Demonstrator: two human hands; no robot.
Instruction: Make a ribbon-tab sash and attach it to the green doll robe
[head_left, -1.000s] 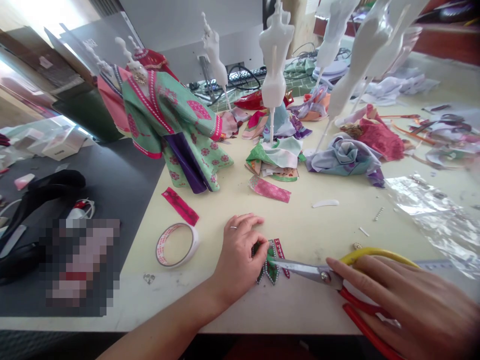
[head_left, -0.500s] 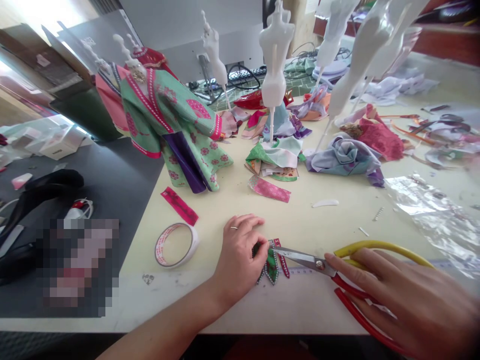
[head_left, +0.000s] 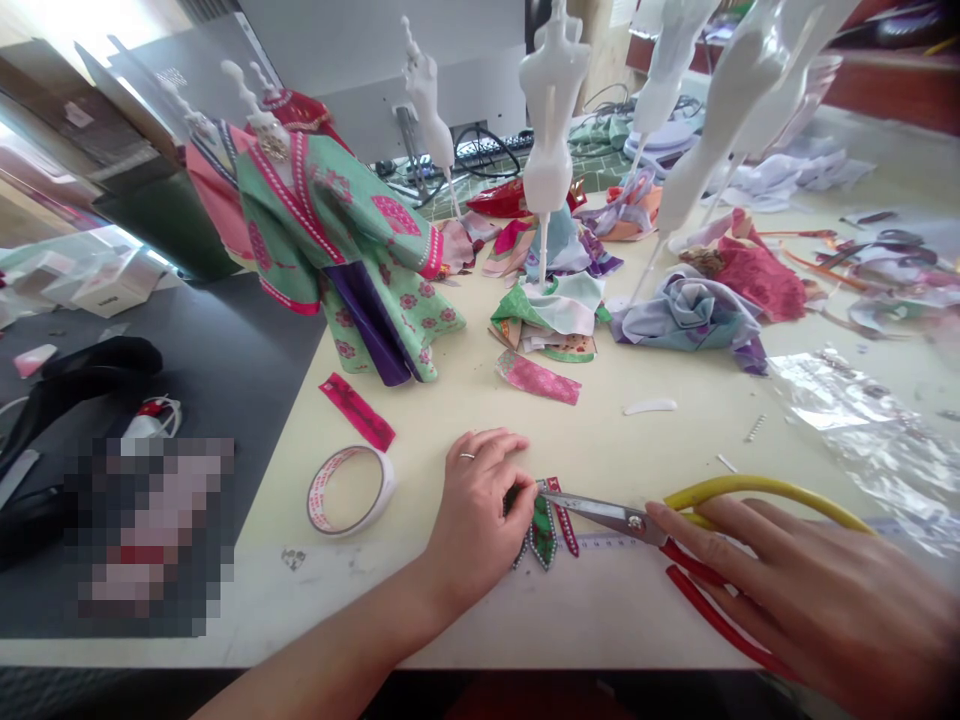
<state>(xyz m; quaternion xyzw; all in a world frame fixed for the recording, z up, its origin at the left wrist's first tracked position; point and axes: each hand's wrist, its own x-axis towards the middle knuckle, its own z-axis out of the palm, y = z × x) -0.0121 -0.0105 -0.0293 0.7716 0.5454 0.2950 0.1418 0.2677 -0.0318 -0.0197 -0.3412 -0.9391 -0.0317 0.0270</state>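
Observation:
My left hand (head_left: pixel 484 500) presses down on the table with its thumb and fingers closed over a small green and red fabric trim piece (head_left: pixel 543 535), edged with rhinestones. Part of that piece lies hidden under the fingers; its pointed green and red tails stick out to the right. My right hand (head_left: pixel 787 580) grips scissors (head_left: pixel 634 520) with one yellow and one red handle. The blade tips touch or lie over the upper end of the trim, right beside my left thumb. A clear ruler (head_left: pixel 607 543) runs along the table beneath the scissors.
A tape roll (head_left: pixel 351 490) lies left of my left hand, below a magenta fabric strip (head_left: pixel 357 411). Farther back stand a mannequin in a green robe (head_left: pixel 360 240) and several bare white mannequins (head_left: pixel 551 130). A pink scrap (head_left: pixel 538 377) and clear plastic bags (head_left: pixel 840 400) lie around.
The scissor blades have come closer together, and the handles have drawn nearer each other. My left hand stays in place on the trim piece.

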